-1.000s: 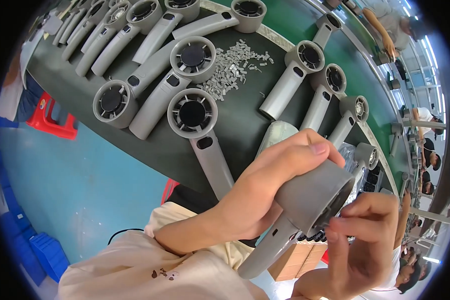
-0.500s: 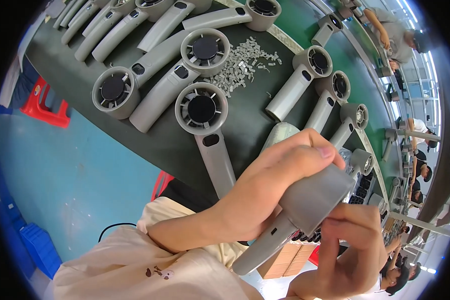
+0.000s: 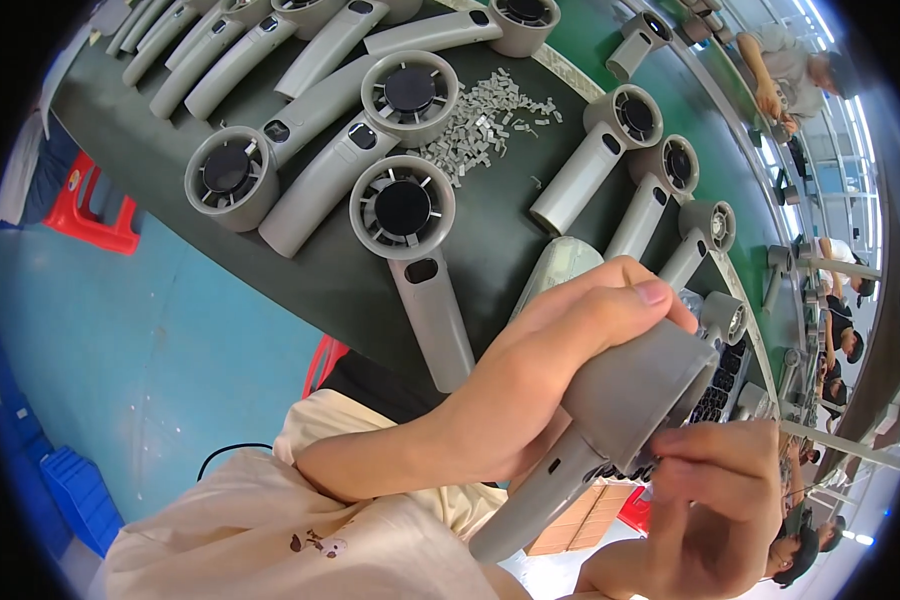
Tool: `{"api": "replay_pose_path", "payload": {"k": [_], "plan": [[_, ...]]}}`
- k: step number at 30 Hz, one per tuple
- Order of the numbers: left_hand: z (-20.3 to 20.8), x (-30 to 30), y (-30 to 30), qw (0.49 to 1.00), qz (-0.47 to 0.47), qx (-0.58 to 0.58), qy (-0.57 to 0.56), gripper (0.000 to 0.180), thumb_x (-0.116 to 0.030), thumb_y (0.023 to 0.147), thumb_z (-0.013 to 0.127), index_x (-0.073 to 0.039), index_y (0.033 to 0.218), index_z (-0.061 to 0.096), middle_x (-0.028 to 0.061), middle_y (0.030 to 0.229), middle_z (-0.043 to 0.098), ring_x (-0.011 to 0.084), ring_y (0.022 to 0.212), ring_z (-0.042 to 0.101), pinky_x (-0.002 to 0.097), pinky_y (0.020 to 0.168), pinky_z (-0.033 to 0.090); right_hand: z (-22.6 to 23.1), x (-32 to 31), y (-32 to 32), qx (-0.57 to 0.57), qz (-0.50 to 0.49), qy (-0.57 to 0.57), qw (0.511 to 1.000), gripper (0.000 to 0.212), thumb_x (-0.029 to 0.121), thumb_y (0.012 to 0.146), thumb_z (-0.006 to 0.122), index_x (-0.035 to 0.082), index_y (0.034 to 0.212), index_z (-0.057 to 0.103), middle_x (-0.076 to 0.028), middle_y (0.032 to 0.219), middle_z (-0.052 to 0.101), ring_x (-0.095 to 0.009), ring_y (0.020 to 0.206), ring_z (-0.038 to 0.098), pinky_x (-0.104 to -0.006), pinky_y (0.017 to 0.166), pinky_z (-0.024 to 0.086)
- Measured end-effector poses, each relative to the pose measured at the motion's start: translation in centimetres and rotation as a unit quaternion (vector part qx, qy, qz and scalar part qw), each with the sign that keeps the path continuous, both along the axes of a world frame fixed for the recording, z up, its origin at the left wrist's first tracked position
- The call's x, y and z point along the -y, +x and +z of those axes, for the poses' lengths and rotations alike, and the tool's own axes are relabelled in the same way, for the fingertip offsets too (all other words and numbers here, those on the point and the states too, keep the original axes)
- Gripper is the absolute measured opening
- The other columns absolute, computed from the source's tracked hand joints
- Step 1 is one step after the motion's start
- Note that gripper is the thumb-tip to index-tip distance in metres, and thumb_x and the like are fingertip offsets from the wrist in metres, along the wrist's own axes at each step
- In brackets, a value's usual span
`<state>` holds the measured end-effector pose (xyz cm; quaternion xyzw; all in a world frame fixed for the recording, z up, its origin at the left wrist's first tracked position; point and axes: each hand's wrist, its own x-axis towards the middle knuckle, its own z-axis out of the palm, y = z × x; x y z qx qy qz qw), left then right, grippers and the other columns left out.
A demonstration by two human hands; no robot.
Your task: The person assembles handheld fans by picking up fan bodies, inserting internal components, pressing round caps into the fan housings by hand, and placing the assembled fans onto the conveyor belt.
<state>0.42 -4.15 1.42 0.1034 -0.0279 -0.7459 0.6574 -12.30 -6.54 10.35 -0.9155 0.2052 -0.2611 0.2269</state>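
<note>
My left hand (image 3: 555, 355) is wrapped round the ring-shaped head of a grey handheld fan (image 3: 630, 390), whose handle slants down toward my lap. The open side of the head faces right, and its inside is mostly hidden. At the lower edge of that opening, my right hand (image 3: 725, 490) is closed in a pinch, thumb and fingertips against the rim or just inside it. Whatever the pinch holds, if anything, cannot be made out. Nearest on the bench lies another grey handheld fan (image 3: 435, 315) with a black hub.
More grey fans lie across the dark bench (image 3: 320, 295). Beside them is a pile of small light-grey pieces (image 3: 485, 120). A green conveyor belt (image 3: 760, 270) carries fans on the right, with people working beyond. A red stool (image 3: 90, 215) and a blue crate (image 3: 75, 490) stand left.
The held fan has turned slightly, showing more of its opening. My right hand has shifted a little right and stays pinched at the rim.
</note>
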Motion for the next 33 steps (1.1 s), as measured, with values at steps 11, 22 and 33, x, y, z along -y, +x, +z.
{"api": "replay_pose_path", "payload": {"k": [11,22,33], "plan": [[0.0,-0.3,-0.1,0.998,0.032,0.052,0.015,0.030,-0.033,0.093,0.048,-0.005,0.098,0.053,0.0025,0.078,0.054,0.0052,0.065,0.049,0.0204,0.053,0.040,-0.3,-0.4,0.9,-0.026,-0.065,0.015,0.997,0.017,-0.016,0.071,0.065,-0.005,0.083,0.062,-0.017,0.082,0.065,-0.022,0.072,0.060,-0.0254,0.066,0.047],[0.0,-0.6,0.0,0.999,0.014,0.050,0.014,0.030,-0.034,0.093,0.048,-0.005,0.099,0.053,0.0031,0.078,0.054,0.0058,0.064,0.050,0.0210,0.051,0.042,0.3,-0.4,1.2,-0.044,-0.100,0.035,0.993,0.022,-0.017,0.064,0.067,-0.002,0.081,0.065,-0.014,0.090,0.060,-0.019,0.075,0.056,-0.0253,0.065,0.045],[-0.2,0.2,-0.4,0.983,0.073,0.169,0.029,0.039,-0.037,0.088,0.042,0.000,0.094,0.052,0.0161,0.095,0.058,0.0229,0.086,0.056,0.0325,0.078,0.045,-1.2,0.9,0.3,-0.036,-0.107,0.064,0.992,0.016,-0.008,0.060,0.070,-0.001,0.073,0.065,-0.013,0.086,0.052,-0.016,0.067,0.053,-0.0231,0.056,0.043]]}}
